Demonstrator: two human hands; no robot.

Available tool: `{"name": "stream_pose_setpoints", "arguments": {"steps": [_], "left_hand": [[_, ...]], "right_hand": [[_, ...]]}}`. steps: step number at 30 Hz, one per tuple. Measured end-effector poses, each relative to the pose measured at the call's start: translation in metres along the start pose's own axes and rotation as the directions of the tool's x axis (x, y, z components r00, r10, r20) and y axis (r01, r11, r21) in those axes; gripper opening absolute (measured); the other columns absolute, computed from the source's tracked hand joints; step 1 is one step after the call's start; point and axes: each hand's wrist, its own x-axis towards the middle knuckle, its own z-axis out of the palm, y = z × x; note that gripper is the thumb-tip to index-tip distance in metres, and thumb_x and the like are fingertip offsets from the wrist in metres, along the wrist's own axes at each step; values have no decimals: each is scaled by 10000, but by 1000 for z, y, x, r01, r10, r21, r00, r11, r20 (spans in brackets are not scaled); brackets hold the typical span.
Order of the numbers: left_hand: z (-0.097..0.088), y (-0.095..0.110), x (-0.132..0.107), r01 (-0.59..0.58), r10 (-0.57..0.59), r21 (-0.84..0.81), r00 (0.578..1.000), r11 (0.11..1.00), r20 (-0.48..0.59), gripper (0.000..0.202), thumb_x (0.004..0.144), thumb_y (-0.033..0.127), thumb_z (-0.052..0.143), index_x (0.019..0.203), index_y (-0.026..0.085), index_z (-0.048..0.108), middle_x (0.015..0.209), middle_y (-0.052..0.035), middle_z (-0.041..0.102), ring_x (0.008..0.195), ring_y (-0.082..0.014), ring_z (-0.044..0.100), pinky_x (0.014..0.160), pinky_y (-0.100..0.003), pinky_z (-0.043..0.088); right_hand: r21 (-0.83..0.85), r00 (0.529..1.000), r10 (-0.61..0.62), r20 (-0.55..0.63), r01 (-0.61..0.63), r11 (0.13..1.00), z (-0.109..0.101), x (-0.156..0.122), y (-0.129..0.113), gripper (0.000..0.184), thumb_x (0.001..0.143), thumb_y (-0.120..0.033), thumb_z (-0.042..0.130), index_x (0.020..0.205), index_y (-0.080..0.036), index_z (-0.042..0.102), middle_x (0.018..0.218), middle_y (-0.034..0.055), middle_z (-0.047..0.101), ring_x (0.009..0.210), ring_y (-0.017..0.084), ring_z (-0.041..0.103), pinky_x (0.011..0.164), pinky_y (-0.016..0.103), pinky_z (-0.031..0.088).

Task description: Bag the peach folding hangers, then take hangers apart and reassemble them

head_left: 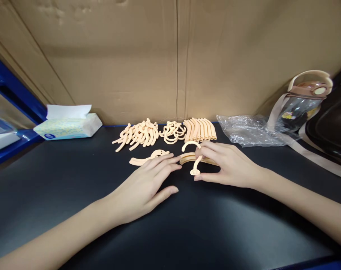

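Note:
My right hand [225, 163] is closed on a beige plastic hanger hook [197, 164], its curved end pointing up and its round base pointing down near my thumb. Beneath and behind those fingers lies a channelled hanger arm [188, 158], partly hidden by the hand. My left hand [147, 183] rests low over the black table with its fingers stretched out and the thumb apart. Its fingertips come close to the left end of the channelled arm; contact is unclear. Another hanger arm [136, 161] with a rounded, holed end shows behind the left fingers.
Along the back lie a pile of curved hanger arms [143, 134], a heap of hooks [173, 132] and a row of channelled arms [200, 129]. A tissue pack [69, 126] stands left; a clear plastic bag [240, 131] and a strapped bottle [302, 108] are right. Cardboard [131, 67] rises behind.

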Motion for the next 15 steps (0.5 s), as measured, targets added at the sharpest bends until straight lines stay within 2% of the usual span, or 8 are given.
{"name": "stream_pose_setpoints", "arguments": {"steps": [4,7,10,15], "left_hand": [[-2,5,0,-15,13,20,993,1000,117,559,989,474,467,1456,174,407,1549,-121,401,1465,-300,286,1156,-546,320],[-4,5,0,-15,11,21,988,1000,154,624,985,507,457,1494,162,353,1571,-121,359,1483,-308,234,1164,-567,291],[-2,2,-1,-3,2,9,991,1000,136,624,983,501,467,1504,183,338,1558,-117,385,1477,-304,254,1165,-553,293],[1,-1,-3,-22,21,27,999,999,44,586,984,486,473,1494,221,355,1493,-106,482,1425,-287,356,1150,-505,332]], "right_hand": [[-26,1000,3,-1,-3,1000,2,0,-1,412,892,-578,570,1011,-185,588,977,54,632,763,183,620,673,312,484],[-19,1000,-11,-18,10,1000,3,-1,-1,427,890,-582,573,1036,-181,595,992,55,640,784,184,635,688,311,488],[-7,999,-28,-39,27,1000,3,-1,-4,441,888,-598,568,1042,-187,607,989,44,652,746,159,638,640,283,469],[38,996,-76,-35,77,996,-2,-2,-12,486,850,-634,591,1042,-188,625,965,25,669,621,105,604,502,240,379]]}}
